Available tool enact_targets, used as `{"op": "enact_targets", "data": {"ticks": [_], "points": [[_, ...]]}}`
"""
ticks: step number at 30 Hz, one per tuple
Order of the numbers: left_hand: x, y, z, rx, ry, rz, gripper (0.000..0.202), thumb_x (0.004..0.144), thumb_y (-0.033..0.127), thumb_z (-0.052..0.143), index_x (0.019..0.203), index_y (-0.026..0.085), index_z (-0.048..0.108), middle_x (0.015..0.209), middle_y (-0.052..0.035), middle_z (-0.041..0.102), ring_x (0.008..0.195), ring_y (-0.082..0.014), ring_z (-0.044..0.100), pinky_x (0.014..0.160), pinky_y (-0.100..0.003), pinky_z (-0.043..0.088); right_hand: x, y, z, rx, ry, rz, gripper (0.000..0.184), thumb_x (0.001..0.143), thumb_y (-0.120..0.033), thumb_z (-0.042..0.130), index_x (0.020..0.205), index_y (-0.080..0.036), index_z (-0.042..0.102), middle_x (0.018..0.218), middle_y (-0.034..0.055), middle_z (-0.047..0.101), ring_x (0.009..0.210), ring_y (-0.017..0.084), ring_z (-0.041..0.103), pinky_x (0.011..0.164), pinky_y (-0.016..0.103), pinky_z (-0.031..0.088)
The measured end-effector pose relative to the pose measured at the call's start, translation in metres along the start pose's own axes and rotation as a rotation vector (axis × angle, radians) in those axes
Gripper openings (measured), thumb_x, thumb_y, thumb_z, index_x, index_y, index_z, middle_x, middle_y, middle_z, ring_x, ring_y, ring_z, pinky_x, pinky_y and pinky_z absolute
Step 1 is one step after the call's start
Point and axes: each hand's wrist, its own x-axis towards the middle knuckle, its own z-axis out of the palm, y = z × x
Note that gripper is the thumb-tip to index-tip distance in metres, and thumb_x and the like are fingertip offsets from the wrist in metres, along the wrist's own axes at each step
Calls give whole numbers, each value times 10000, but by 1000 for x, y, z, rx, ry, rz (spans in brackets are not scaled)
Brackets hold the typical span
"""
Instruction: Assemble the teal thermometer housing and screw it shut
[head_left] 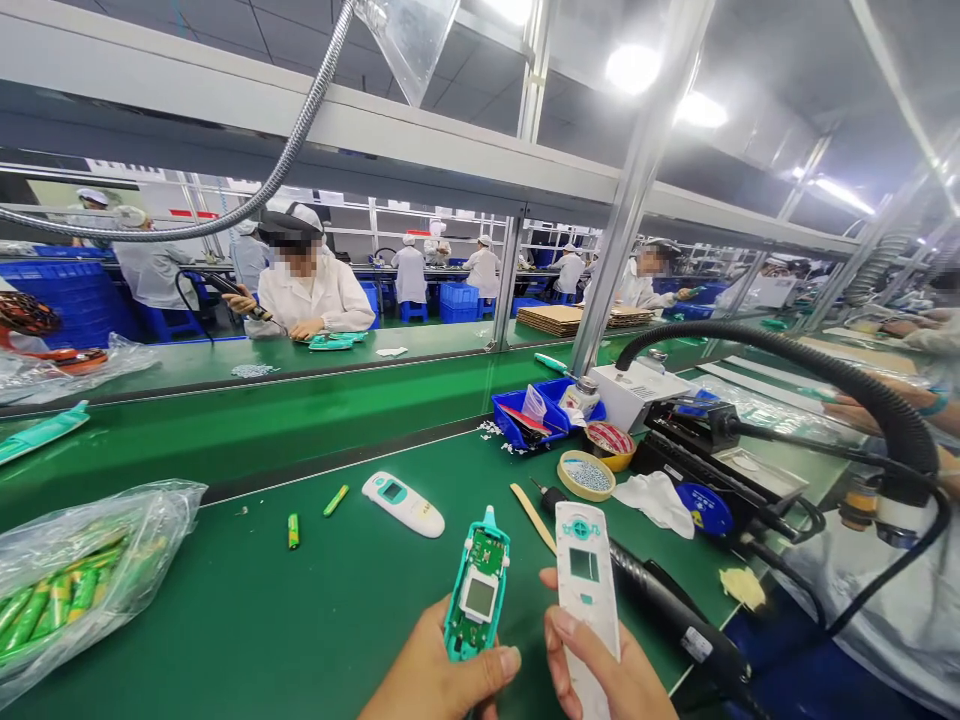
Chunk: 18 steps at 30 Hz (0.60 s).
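Note:
My left hand grips an open teal thermometer body, with a green circuit board and small display exposed. My right hand holds its white front cover upright, inner side facing me, a short gap from the teal body. A finished white-and-teal thermometer lies on the green bench mat ahead of my hands. A black soldering iron rests just right of my right hand. A wooden stick lies beyond the gap between my hands.
Two small green cells lie on the mat, and a plastic bag of green cells sits at left. At right are a soldering station, blue tray, tape roll and white cloth. Co-workers sit beyond a metal upright.

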Motion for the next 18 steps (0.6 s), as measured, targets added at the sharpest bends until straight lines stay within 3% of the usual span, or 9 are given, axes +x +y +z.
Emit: {"op": "enact_targets", "data": {"ticks": [6,12,18], "points": [[-1,1,3,39,-45,5,608,532,620,692,836,126,511,542,28,493,422,-68,425,382,-175,311,5,1,9,56,-16,-48,582,620,-372,730,1062,-119,448,562,-35,541,413,54,402,415,187,283],[-3,2,4,-13,-125,21,582,560,594,693,882,135,537,573,50,457,431,-46,377,407,-169,323,16,11,14,90,11,-82,779,561,-401,764,1186,-146,374,592,-29,565,398,69,391,405,203,304],[-4,2,5,-45,-76,-65,574,498,580,731,802,146,512,541,57,448,448,-51,388,448,-176,348,10,6,24,106,71,-52,603,603,-343,749,1105,-148,478,552,-40,541,435,70,399,456,200,324]]}}
